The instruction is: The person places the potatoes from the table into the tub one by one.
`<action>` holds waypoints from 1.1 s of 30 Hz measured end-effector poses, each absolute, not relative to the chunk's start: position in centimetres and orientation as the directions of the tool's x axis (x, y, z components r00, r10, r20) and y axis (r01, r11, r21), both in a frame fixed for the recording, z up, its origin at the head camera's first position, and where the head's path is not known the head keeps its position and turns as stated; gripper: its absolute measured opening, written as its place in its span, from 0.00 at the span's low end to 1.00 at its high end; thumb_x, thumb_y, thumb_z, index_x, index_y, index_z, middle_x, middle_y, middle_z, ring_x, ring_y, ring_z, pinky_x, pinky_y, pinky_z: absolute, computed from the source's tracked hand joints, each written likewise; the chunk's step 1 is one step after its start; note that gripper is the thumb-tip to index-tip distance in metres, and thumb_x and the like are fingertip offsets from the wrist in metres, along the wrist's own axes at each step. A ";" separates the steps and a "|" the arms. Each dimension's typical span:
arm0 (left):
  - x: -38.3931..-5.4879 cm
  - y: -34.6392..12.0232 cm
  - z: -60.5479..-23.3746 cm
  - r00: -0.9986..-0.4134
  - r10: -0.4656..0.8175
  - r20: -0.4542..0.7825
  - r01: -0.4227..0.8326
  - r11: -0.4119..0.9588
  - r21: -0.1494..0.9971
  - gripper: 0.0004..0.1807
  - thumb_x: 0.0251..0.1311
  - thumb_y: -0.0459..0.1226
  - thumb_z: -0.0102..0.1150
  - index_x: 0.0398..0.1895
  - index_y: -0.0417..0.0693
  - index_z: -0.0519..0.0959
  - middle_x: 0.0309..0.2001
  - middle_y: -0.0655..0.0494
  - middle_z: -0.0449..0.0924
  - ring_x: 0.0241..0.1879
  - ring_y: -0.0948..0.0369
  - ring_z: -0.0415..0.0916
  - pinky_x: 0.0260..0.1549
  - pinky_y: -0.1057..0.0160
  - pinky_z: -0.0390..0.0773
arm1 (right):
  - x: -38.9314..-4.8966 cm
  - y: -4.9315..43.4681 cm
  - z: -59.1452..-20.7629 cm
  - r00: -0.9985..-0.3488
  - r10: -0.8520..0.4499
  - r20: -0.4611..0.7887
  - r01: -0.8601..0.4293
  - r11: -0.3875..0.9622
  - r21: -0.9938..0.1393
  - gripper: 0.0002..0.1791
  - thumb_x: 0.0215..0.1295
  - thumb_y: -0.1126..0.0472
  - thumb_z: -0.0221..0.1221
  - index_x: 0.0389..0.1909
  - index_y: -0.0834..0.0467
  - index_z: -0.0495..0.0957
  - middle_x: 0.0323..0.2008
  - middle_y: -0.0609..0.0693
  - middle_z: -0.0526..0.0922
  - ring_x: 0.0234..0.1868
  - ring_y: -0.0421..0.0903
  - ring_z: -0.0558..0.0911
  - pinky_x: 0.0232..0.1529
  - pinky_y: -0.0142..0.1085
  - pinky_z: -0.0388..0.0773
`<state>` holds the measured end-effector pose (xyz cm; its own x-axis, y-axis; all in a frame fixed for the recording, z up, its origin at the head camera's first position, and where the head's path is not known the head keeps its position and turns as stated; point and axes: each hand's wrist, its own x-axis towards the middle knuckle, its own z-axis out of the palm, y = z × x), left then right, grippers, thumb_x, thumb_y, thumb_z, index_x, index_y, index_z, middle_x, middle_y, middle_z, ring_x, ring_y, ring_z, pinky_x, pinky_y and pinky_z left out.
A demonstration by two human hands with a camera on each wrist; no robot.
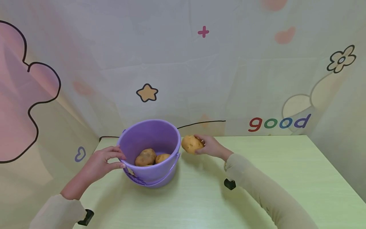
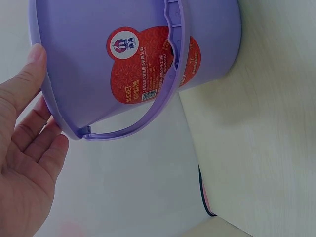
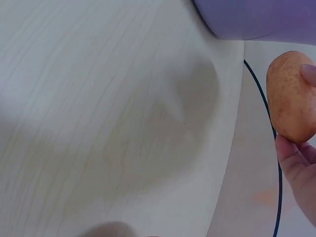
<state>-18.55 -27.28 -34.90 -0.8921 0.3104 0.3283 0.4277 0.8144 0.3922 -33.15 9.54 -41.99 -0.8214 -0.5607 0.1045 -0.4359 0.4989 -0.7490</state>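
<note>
A purple plastic bucket [image 1: 164,130] stands on the table, tilted a little, with a few potatoes [image 1: 146,157] lying inside. My left hand [image 1: 100,162] pinches the bucket's left rim between thumb and fingers. In the left wrist view, the bucket's side bears a red label [image 2: 148,64], and its purple handle [image 2: 143,123] hangs down across the side. Just right of the bucket, my right hand [image 1: 211,147] holds a yellow-brown potato [image 1: 191,144] above the table. The right wrist view shows thumb and fingertips on opposite sides of this potato [image 3: 289,98].
The pale wooden table [image 1: 257,178] extends in front of and to the right of the bucket. A printed cloth [image 1: 200,89] with a star, a flower and the word "good" hangs along the table's back edge. Dark clips [image 1: 229,184] show near both sleeves.
</note>
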 end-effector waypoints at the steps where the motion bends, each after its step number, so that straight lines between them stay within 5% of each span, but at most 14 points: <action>1: -18.6 -27.3 -34.9 -0.891 0.311 0.331 0.429 0.814 0.391 0.09 0.40 0.36 0.67 0.30 0.47 0.82 0.39 0.53 0.78 0.51 0.46 0.71 0.37 0.56 0.76 | -33.1 9.6 -41.8 -0.819 -0.565 0.104 -0.438 0.495 -0.750 0.39 0.44 0.63 0.65 0.60 0.67 0.61 0.50 0.62 0.73 0.42 0.50 0.76 0.39 0.35 0.76; 33: -18.6 -27.3 -35.1 -0.883 0.311 0.350 0.440 0.809 0.390 0.09 0.40 0.36 0.67 0.29 0.48 0.82 0.40 0.51 0.79 0.51 0.45 0.71 0.37 0.55 0.76 | -31.8 10.6 -36.5 -0.745 -0.663 0.073 -0.514 0.500 -0.697 0.39 0.47 0.61 0.65 0.61 0.66 0.60 0.50 0.61 0.72 0.47 0.54 0.74 0.45 0.39 0.74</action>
<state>-18.61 -27.34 -35.15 -0.8834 0.3114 0.3502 0.4398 0.8091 0.3898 -31.76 10.61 -36.48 -0.7449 -0.6631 0.0734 -0.5138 0.5000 -0.6972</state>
